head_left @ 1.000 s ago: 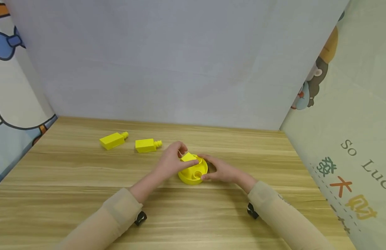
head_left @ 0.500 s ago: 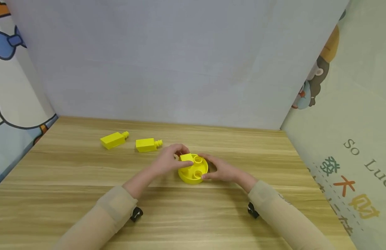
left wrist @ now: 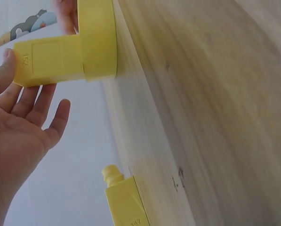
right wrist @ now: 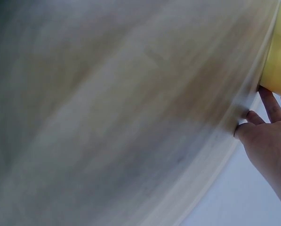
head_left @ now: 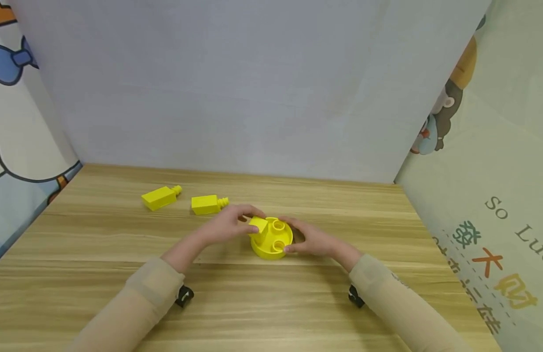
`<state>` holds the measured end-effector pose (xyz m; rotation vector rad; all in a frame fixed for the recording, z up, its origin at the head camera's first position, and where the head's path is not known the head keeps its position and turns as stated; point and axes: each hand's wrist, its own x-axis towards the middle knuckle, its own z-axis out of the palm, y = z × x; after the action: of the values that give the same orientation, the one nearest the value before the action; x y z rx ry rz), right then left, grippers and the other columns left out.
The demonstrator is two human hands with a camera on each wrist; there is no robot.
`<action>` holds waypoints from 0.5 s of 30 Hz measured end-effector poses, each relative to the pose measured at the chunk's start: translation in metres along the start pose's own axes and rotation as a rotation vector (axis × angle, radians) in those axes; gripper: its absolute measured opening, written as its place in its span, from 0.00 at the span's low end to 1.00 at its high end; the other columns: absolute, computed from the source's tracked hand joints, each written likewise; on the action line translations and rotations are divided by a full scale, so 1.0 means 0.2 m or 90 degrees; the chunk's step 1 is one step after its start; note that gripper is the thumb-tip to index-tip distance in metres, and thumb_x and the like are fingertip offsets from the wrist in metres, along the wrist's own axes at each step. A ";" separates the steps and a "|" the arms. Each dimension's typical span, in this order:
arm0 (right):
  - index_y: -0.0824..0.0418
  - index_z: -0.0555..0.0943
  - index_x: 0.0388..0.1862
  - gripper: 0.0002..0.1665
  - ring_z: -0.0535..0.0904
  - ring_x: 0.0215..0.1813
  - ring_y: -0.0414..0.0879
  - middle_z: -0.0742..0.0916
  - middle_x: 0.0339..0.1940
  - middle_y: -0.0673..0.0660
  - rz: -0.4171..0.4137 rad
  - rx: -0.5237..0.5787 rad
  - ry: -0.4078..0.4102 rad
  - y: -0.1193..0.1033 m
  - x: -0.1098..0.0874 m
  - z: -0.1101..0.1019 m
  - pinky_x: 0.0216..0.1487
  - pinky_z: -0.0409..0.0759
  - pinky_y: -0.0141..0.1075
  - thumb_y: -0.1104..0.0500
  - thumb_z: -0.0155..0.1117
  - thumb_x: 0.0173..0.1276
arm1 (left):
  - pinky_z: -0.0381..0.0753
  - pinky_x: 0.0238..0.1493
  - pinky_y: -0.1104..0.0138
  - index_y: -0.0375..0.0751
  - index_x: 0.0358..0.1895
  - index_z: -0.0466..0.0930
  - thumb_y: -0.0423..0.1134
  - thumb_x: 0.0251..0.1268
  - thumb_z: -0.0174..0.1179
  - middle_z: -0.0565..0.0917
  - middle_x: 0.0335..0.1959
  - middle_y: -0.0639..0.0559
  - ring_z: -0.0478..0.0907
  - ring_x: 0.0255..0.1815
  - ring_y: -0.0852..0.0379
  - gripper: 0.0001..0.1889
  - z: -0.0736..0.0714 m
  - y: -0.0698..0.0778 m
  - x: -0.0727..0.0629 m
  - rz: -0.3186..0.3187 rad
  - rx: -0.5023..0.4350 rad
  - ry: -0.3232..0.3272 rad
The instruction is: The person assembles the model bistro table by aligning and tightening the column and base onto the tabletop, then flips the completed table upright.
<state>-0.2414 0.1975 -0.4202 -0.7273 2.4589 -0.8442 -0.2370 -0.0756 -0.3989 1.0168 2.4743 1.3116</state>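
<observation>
A yellow round base (head_left: 271, 255) with a raised rim sits on the table, two ring-shaped sockets (head_left: 278, 245) showing on its right half. On its left side a yellow rectangular block (head_left: 259, 224) stands upright; the left wrist view shows this block (left wrist: 55, 59) marked 152, its lower end inside the base (left wrist: 98, 42). My left hand (head_left: 227, 226) pinches the block near its top between thumb and fingers. From the right, my right hand (head_left: 314, 239) grips the base's rim, thumb in front and fingers behind; in the right wrist view its fingers touch the base wall (right wrist: 277, 61).
Two more yellow blocks with threaded necks lie on the wooden table (head_left: 324, 313), one nearer (head_left: 205, 204) and one farther left (head_left: 159, 197). A pale cloth wall (head_left: 253, 98) rises behind, with printed panels on both sides.
The left hand has shifted left with the block, whose top has swung from leaning right over the base to the left side, uncovering the rear socket. The right hand stays on the base.
</observation>
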 end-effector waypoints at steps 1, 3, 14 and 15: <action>0.48 0.54 0.75 0.48 0.54 0.75 0.53 0.61 0.75 0.54 0.002 0.001 -0.001 0.00 0.00 0.00 0.73 0.50 0.54 0.43 0.66 0.60 | 0.73 0.58 0.52 0.38 0.57 0.76 0.39 0.65 0.60 0.79 0.57 0.47 0.73 0.58 0.48 0.19 -0.01 0.00 0.00 0.001 -0.007 -0.010; 0.47 0.54 0.75 0.48 0.54 0.75 0.53 0.61 0.75 0.54 0.005 0.002 -0.002 0.00 0.00 0.00 0.73 0.50 0.54 0.43 0.66 0.60 | 0.72 0.60 0.52 0.39 0.58 0.76 0.38 0.66 0.58 0.78 0.58 0.48 0.72 0.61 0.48 0.18 -0.01 -0.01 -0.01 0.001 -0.018 -0.028; 0.48 0.54 0.75 0.49 0.55 0.74 0.53 0.61 0.75 0.54 0.001 -0.008 -0.002 -0.01 -0.01 0.00 0.73 0.50 0.53 0.42 0.66 0.60 | 0.71 0.61 0.52 0.40 0.64 0.68 0.46 0.58 0.66 0.73 0.63 0.45 0.69 0.63 0.47 0.32 0.02 0.05 -0.02 -0.067 0.013 0.024; 0.48 0.54 0.75 0.48 0.55 0.74 0.52 0.61 0.75 0.54 0.001 -0.009 -0.001 -0.01 -0.01 0.00 0.73 0.50 0.53 0.43 0.66 0.60 | 0.72 0.60 0.53 0.39 0.64 0.68 0.49 0.54 0.68 0.74 0.62 0.45 0.70 0.61 0.47 0.35 0.04 0.06 -0.01 -0.088 0.028 0.044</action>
<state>-0.2399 0.1973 -0.4180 -0.7304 2.4655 -0.8264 -0.2257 -0.0677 -0.3945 0.8058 2.5829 1.2757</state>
